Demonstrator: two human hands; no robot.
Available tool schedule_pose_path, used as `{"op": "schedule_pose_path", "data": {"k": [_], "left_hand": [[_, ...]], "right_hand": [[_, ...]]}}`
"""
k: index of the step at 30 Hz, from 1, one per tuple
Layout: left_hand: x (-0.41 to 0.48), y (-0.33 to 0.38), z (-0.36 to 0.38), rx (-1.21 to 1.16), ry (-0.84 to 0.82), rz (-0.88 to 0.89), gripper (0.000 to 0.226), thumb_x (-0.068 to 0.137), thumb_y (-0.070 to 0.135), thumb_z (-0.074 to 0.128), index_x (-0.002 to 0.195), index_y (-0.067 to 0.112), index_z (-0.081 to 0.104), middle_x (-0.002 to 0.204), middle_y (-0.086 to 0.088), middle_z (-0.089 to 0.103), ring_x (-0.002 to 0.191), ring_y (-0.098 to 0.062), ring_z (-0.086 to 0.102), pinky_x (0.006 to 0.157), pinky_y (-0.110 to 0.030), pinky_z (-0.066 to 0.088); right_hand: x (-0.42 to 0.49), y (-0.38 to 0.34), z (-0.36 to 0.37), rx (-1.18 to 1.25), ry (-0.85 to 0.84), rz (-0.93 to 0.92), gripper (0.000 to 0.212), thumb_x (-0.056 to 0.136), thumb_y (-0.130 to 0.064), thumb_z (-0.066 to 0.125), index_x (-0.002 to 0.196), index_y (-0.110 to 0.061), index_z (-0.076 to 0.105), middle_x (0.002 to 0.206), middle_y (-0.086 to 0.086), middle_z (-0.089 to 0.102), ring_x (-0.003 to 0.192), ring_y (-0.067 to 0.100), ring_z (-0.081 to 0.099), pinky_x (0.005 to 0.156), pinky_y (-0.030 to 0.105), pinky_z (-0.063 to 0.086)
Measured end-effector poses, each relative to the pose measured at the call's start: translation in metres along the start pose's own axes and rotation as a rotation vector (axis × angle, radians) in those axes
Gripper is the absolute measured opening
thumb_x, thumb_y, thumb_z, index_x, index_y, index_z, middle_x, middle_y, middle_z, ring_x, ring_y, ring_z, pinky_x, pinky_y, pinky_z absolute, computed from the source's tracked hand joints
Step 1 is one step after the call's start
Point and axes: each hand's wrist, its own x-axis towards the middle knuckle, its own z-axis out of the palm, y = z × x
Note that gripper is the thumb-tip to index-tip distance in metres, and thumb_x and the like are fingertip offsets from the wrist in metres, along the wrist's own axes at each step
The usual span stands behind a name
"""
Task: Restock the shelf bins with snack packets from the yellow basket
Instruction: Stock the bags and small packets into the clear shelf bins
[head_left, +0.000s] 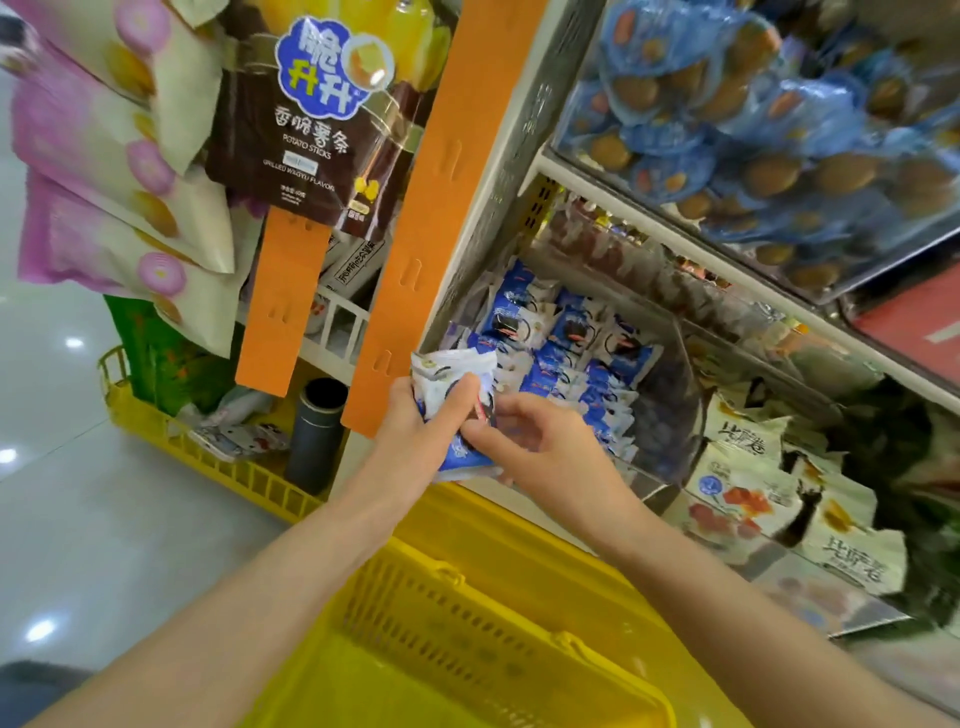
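Note:
My left hand (415, 415) grips a bunch of blue-and-white snack packets (452, 371) just in front of the shelf. My right hand (540, 441) pinches the lower edge of the same bunch from the right. Behind them a clear shelf bin (675, 415) holds several matching blue-and-white packets (561, 343). The yellow basket (467, 613) sits directly below my forearms, its inside mostly hidden by my arms.
Orange shelf uprights (415, 208) stand left of the bin. Bags of potato sticks (306, 130) hang at upper left. An upper bin holds blue packets (753, 114). White snack boxes (753, 483) lie right of the bin. A second yellow basket (208, 447) sits on the floor at left.

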Motion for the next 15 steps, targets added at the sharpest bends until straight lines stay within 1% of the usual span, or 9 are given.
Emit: {"op": "schedule_pose_path", "data": {"k": [1,3,5,6,8,9,11,13,15], "left_hand": [[0.000,0.001,0.000,-0.036,0.006,-0.012,0.047,0.057,0.062,0.053,0.098,0.041,0.045,0.095,0.012,0.065,0.071,0.005,0.066,0.056,-0.013,0.050],[0.003,0.003,-0.001,-0.130,0.030,-0.048,0.055,0.054,0.063,0.054,0.101,0.033,0.049,0.083,0.009,0.071,0.069,-0.003,0.069,0.057,-0.020,0.052],[0.006,0.006,-0.003,-0.145,0.041,-0.055,0.055,0.060,0.064,0.052,0.102,0.028,0.051,0.083,0.006,0.070,0.067,-0.004,0.069,0.052,-0.021,0.053],[0.008,0.007,-0.004,-0.126,0.055,-0.057,0.048,0.069,0.060,0.053,0.103,0.026,0.051,0.088,0.003,0.068,0.064,-0.004,0.068,0.049,-0.021,0.052],[0.014,0.007,-0.009,-0.097,0.114,-0.051,0.027,0.086,0.037,0.057,0.107,0.022,0.050,0.090,0.000,0.064,0.056,-0.004,0.066,0.042,-0.020,0.051],[0.018,0.006,-0.011,-0.080,0.138,-0.048,0.023,0.089,0.029,0.057,0.109,0.021,0.049,0.090,0.001,0.062,0.053,-0.003,0.065,0.040,-0.019,0.050],[0.024,0.003,-0.013,-0.042,0.153,-0.050,0.021,0.091,0.023,0.056,0.111,0.020,0.048,0.091,0.002,0.060,0.052,-0.002,0.065,0.040,-0.018,0.050],[0.028,0.002,-0.013,-0.018,0.148,-0.042,0.020,0.092,0.022,0.055,0.110,0.020,0.047,0.091,0.003,0.059,0.053,-0.002,0.065,0.041,-0.018,0.050],[0.032,0.002,-0.013,-0.011,0.146,-0.032,0.019,0.091,0.022,0.055,0.108,0.019,0.048,0.090,0.003,0.059,0.054,-0.004,0.065,0.041,-0.018,0.050]], "right_hand": [[-0.002,-0.001,0.000,0.039,-0.034,0.002,0.021,0.086,-0.033,0.063,0.101,-0.020,0.066,0.087,-0.007,0.068,0.071,-0.002,0.059,0.065,0.014,0.049],[-0.003,-0.002,-0.005,0.106,-0.088,0.033,0.010,0.084,-0.030,0.065,0.091,-0.023,0.067,0.086,-0.006,0.070,0.074,0.001,0.063,0.066,0.011,0.050],[0.003,-0.002,-0.016,0.152,-0.082,0.068,0.013,0.083,-0.032,0.066,0.092,-0.022,0.067,0.088,-0.005,0.072,0.080,0.003,0.066,0.065,0.008,0.050],[0.009,-0.001,-0.022,0.177,-0.043,0.085,0.015,0.083,-0.032,0.066,0.093,-0.020,0.067,0.086,-0.006,0.072,0.077,0.001,0.066,0.060,0.006,0.049],[0.026,0.003,-0.036,0.222,0.090,0.125,0.018,0.084,-0.030,0.066,0.095,-0.015,0.064,0.084,-0.003,0.071,0.065,-0.005,0.065,0.053,0.005,0.046],[0.037,0.008,-0.043,0.266,0.153,0.155,0.020,0.084,-0.026,0.068,0.097,-0.012,0.060,0.087,0.001,0.070,0.064,-0.002,0.066,0.055,0.008,0.049],[0.059,0.017,-0.052,0.435,0.215,0.234,0.036,0.081,-0.016,0.071,0.110,-0.010,0.050,0.096,0.009,0.068,0.071,0.010,0.070,0.061,0.019,0.056],[0.083,0.030,-0.056,0.580,0.260,0.274,0.051,0.080,-0.010,0.072,0.116,-0.019,0.037,0.105,0.013,0.066,0.078,0.019,0.071,0.065,0.024,0.058],[0.109,0.044,-0.053,0.552,0.339,0.280,0.047,0.079,-0.011,0.073,0.112,-0.017,0.040,0.117,0.016,0.060,0.088,0.023,0.069,0.073,0.028,0.057]]}}
